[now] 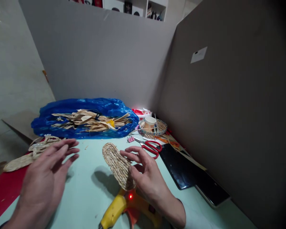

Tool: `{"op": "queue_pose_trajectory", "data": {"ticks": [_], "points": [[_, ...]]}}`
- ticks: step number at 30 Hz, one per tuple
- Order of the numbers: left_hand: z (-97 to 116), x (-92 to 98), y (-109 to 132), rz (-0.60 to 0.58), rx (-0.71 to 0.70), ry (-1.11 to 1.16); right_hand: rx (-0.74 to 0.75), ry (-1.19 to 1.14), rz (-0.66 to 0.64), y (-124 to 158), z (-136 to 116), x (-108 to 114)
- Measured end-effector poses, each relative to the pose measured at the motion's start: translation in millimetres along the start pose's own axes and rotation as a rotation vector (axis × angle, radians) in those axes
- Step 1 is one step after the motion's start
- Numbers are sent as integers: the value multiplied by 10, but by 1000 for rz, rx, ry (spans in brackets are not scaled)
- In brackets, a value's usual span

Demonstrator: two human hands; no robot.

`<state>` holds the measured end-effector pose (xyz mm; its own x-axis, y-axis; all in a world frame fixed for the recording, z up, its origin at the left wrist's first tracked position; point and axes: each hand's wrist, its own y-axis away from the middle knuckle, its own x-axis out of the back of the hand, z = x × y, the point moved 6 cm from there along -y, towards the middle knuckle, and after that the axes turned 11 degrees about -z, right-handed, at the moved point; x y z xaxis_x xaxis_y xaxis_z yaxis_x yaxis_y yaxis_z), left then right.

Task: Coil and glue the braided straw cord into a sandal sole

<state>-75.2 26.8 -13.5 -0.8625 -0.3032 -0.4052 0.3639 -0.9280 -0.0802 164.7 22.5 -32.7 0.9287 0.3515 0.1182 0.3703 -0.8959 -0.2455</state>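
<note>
A long, oval sole of braided straw [115, 163] is held up over the table, tilted, its shadow falling to the left. My right hand [145, 171] grips it by the right edge, between thumb and fingers. Below that hand lies a yellow glue gun [115, 208] with a red light lit, partly hidden by my right wrist. My left hand [46, 178] is raised at the left with its fingers stretched and apart, holding nothing. Just beyond it lies a braided straw slipper [20, 162] with straps, partly covered by the hand.
At the back, an open blue plastic bag [45, 116] holds bundles of dry straw [88, 119]. Red-handled scissors [152, 148], a pink clip [131, 139] and a woven tray [163, 127] with a paper cup [149, 124] are right of it. A black tablet [178, 168] and a phone [213, 187] lie along the grey partition [216, 111].
</note>
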Motion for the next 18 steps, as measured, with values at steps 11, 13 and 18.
{"op": "queue_pose_trajectory", "data": {"ticks": [11,13,18], "points": [[-409,-61,-64,-216,138,-130,36,27,34,12,-74,40],[-483,-189,45,-322,178,-112,45,32,41,22,-101,24],[-582,-482,360,-510,285,-25,62,50,34,62,-119,-58]]}}
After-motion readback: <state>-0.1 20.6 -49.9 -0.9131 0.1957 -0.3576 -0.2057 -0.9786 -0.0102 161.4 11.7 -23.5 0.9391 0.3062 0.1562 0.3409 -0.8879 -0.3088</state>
